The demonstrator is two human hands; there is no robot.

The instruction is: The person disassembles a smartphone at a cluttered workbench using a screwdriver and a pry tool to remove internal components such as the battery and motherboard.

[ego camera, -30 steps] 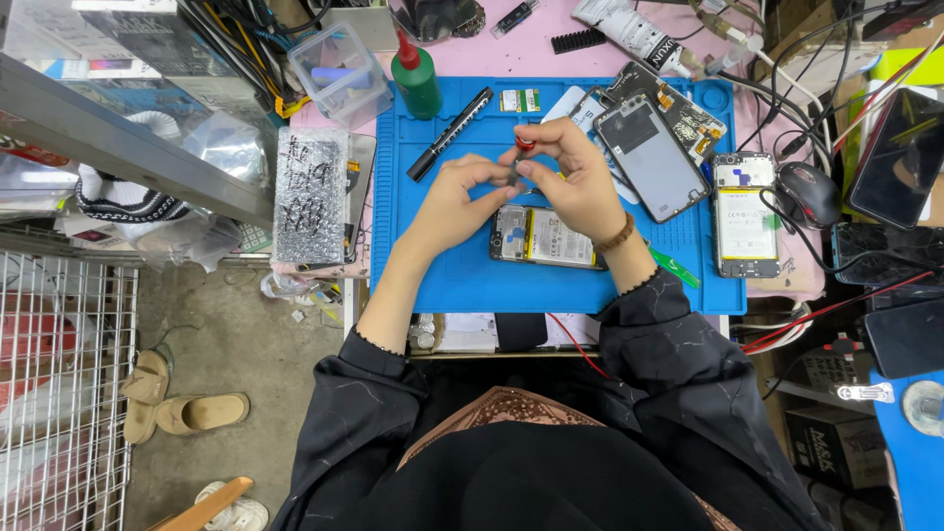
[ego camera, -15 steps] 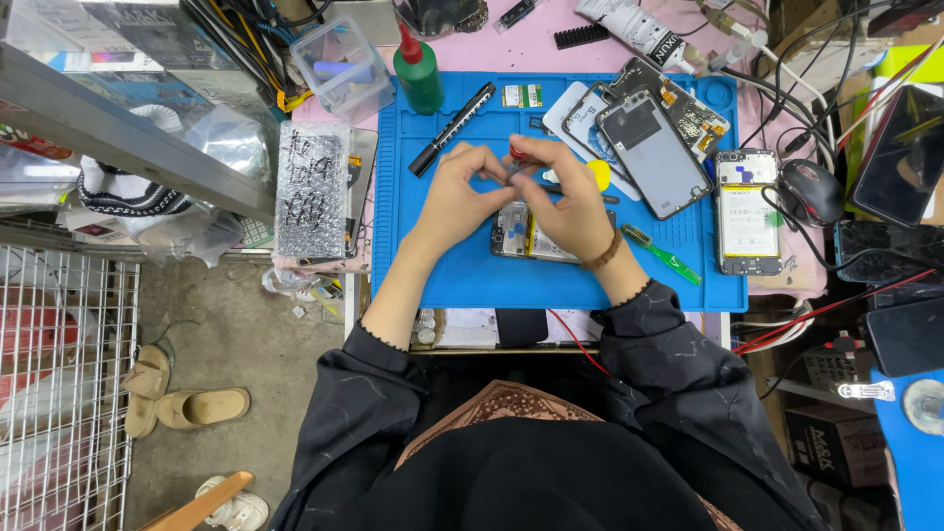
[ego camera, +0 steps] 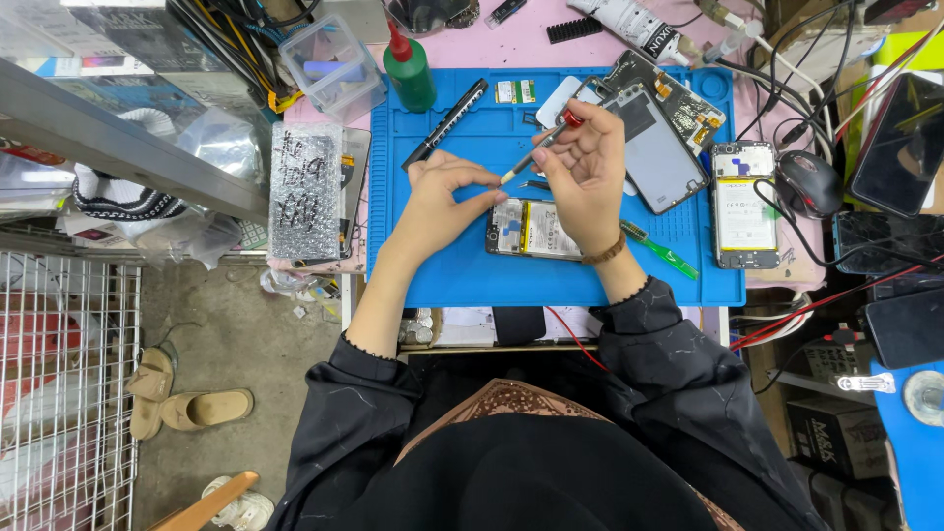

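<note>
Screwdriver (ego camera: 536,149): right hand (ego camera: 588,172) fingers clamped on it; left hand (ego camera: 444,192) fingers pinch its tip.

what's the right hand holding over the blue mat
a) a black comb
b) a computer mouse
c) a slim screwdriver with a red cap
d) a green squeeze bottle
c: the right hand grips a slim screwdriver with a red cap, its tip toward the left hand, above the opened phone on the blue mat.

Open blue mat (ego camera: 442,280) left and front of the hands; hemmed in behind by a green bottle (ego camera: 410,71) and black bar (ego camera: 445,123), rightward by opened phones (ego camera: 744,202) and a green tool (ego camera: 661,250).
</note>
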